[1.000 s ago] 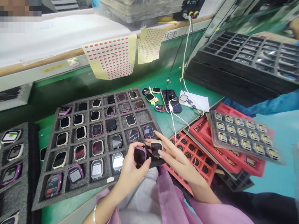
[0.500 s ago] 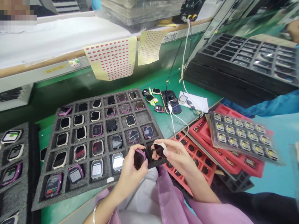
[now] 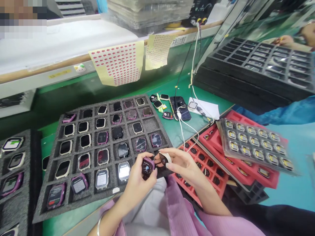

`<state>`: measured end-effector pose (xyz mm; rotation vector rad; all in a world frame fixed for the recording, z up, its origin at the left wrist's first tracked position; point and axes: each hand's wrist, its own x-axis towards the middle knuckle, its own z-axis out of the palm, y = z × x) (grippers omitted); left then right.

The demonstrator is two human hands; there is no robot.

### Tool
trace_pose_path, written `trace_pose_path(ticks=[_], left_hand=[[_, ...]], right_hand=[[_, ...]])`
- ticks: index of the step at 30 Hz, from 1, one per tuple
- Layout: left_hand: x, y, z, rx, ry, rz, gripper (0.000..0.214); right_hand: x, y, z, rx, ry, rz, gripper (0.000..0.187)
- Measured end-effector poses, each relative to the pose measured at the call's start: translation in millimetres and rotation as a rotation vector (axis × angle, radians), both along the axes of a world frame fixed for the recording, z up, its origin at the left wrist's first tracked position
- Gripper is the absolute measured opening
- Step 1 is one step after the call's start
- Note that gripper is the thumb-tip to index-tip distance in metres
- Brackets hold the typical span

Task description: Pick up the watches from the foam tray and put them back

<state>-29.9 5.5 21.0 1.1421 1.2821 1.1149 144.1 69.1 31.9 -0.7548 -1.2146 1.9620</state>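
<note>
My left hand is closed around a purple smartwatch, whose dark screen now shows a lit display. Close beside it, my right hand grips a cream-coloured smartwatch, tilted, with its dark face turned toward the left. Both watches are held over the near right corner of a grey foam tray. Rows of watches with cream, purple and dark cases lie in the tray's compartments, among them a purple watch with a lit screen. My fingers hide parts of both held watches.
At the left edge stands another foam tray of watches. A phone, white cables and loose watches lie behind. To the right are red trays, a clear tray of watch parts and stacked black trays. Another person's hand is beyond.
The purple watch's screen has lit up. My right hand has tilted the cream watch and shifted it slightly left. Another person's hand has appeared over the black trays.
</note>
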Motion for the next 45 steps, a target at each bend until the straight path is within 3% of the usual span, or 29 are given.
trace_pose_path(ticks=[12,26,45], left_hand=[[-0.7,-1.6,0.3,-0.002,-0.038,0.037,0.037],[-0.8,0.8,0.4,0.013,-0.014,0.012,0.032],[-1.0,-2.6,0.1,0.029,0.028,0.006,0.035]], right_hand=[[0.2,-5.5,-3.0,0.045,-0.03,-0.018,0.04],[-4.7,-4.0,1.8,0.054,-0.024,-0.076,0.03],[-2.4,-3.6,0.7,0.104,-0.031,0.003,0.026]])
